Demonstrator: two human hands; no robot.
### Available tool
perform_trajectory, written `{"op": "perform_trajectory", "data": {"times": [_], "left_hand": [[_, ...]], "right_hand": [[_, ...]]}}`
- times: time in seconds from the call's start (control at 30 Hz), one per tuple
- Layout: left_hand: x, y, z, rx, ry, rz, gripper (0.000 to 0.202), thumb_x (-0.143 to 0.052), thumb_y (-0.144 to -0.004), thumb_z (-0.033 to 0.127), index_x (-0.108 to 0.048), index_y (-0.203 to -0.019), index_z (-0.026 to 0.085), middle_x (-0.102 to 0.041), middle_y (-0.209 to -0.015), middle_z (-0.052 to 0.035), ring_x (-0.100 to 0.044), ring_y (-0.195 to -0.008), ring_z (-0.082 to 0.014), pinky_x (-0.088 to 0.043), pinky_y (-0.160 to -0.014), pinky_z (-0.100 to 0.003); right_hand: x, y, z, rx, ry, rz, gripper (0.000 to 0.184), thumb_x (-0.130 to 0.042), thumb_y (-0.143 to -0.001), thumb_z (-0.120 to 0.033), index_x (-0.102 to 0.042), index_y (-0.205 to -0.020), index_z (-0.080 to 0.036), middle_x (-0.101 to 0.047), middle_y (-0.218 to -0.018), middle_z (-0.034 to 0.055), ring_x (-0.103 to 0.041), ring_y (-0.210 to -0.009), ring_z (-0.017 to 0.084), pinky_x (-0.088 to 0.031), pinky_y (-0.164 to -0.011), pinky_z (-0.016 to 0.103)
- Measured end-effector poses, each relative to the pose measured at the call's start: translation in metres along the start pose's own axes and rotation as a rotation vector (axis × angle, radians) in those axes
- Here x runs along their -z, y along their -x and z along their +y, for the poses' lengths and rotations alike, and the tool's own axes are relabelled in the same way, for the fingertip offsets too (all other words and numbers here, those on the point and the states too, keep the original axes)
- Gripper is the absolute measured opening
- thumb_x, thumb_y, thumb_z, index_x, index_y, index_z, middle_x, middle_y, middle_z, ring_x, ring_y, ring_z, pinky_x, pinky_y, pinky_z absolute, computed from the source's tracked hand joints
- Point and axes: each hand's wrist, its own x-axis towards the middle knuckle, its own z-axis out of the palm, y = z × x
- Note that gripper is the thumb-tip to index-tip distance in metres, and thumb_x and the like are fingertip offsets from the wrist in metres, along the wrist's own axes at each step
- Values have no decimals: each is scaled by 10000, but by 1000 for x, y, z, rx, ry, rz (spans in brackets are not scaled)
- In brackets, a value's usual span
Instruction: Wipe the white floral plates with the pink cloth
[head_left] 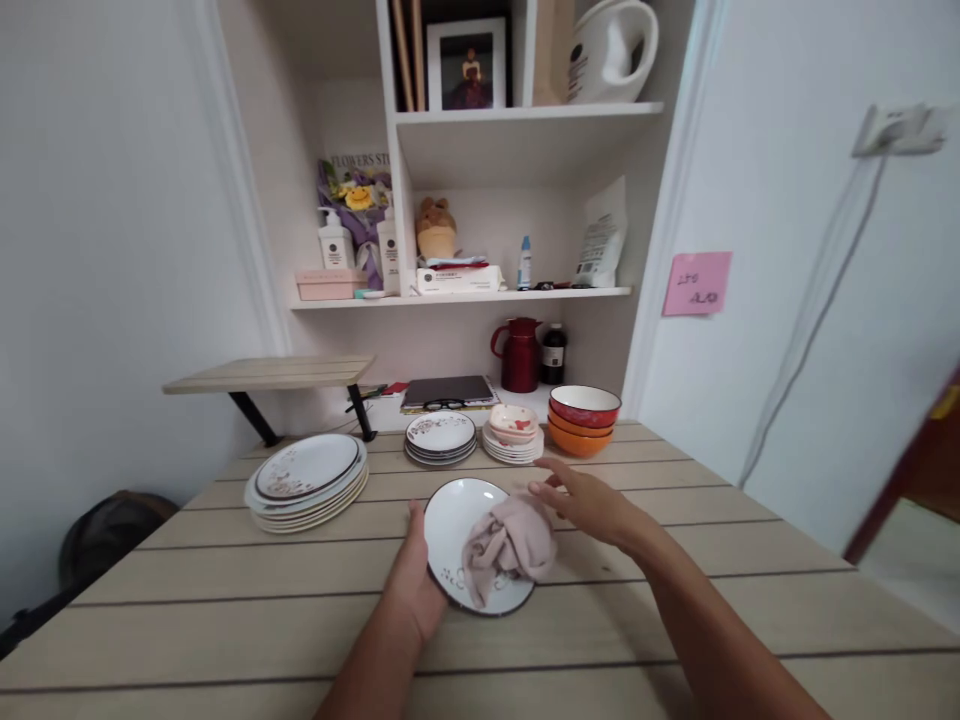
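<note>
My left hand [421, 572] grips the left edge of a white plate [448, 525] with a dark rim and a small floral pattern. Its thumb shows at the rim; the other fingers are hidden beneath. A crumpled pinkish-beige cloth [510, 545] lies on the right part of this plate and overhangs its edge. Just right of the cloth hovers my right hand [589, 503], fingers apart and holding nothing. Beyond the held plate sit a stack of similar floral plates [441, 433] and a stack of small plates topped by pinkish bowls [514, 422].
A stack of larger plates [309, 468] is on the table's left, near a small raised wooden shelf [270, 373]. Red and orange bowls [583, 405] are stacked at the back right. Behind stand a red jug [520, 355], a dark bottle [553, 355] and a laptop [448, 391] with glasses.
</note>
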Motion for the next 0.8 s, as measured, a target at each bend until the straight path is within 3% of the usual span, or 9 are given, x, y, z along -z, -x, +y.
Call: {"op": "perform_trajectory", "data": {"times": [0.1,0.2,0.3,0.37,0.47,0.57,0.73,0.8], "left_hand": [[-7,4,0,-32,-38,70,770,-362,-830,669,-484,-1349,113,-606,-1257,-167,-532,-1212,-303,-274,-1111,-455],[-11,6,1,-52,-50,131,742,-366,-840,654,-473,-1360,135,-611,-1255,-150,-533,-1213,-290,-267,-1119,-449],[-13,7,1,-62,-37,142,736,-381,-847,636,-464,-1365,119,-604,-1261,-159,-528,-1218,-293,-277,-1117,-452],[-14,7,2,-64,-23,148,729,-386,-851,625,-465,-1364,113,-599,-1264,-166,-525,-1221,-298,-287,-1113,-460],[-15,8,1,-73,-5,163,680,-405,-860,596,-468,-1366,146,-604,-1263,-146,-532,-1213,-296,-303,-1108,-465],[-12,7,1,-64,6,137,649,-443,-862,559,-470,-1365,149,-622,-1240,-140,-547,-1196,-297,-330,-1095,-465],[-8,4,3,-25,2,76,575,-425,-890,514,-495,-1347,174,-651,-1200,-118,-590,-1142,-279,-376,-1068,-455],[-10,4,4,-42,-19,104,573,-432,-886,518,-515,-1331,168,-655,-1192,-125,-595,-1135,-283,-367,-1074,-456]], "right_hand": [[3,6,-9,13,123,88,459,-521,-796,-609,-600,-1024,-219,-668,-993,97,-609,-809,243,-400,-698,343],[1,15,-24,107,138,5,448,-420,-843,-628,-598,-828,-217,-668,-827,64,-583,-717,212,-366,-643,318],[-8,23,-32,198,178,-160,411,-601,-719,-616,-633,-857,-230,-664,-884,66,-582,-744,227,-352,-624,309],[-14,23,-31,185,199,-203,371,-708,-636,-484,-653,-899,-228,-658,-962,86,-586,-785,249,-351,-628,313],[-17,15,-23,151,135,-189,221,-602,-718,-294,-667,-916,-221,-673,-964,90,-594,-814,240,-359,-645,313],[-13,5,-11,163,30,-197,247,-528,-755,-230,-673,-955,-239,-697,-909,45,-599,-785,195,-376,-646,285],[-13,-4,2,147,-147,-200,74,-642,-677,-261,-661,-662,-191,-637,-633,-10,-530,-620,145,-364,-581,252],[-15,-5,2,131,-227,-160,181,-626,-704,-311,-605,-582,-179,-561,-536,-24,-480,-563,128,-348,-554,248]]}}
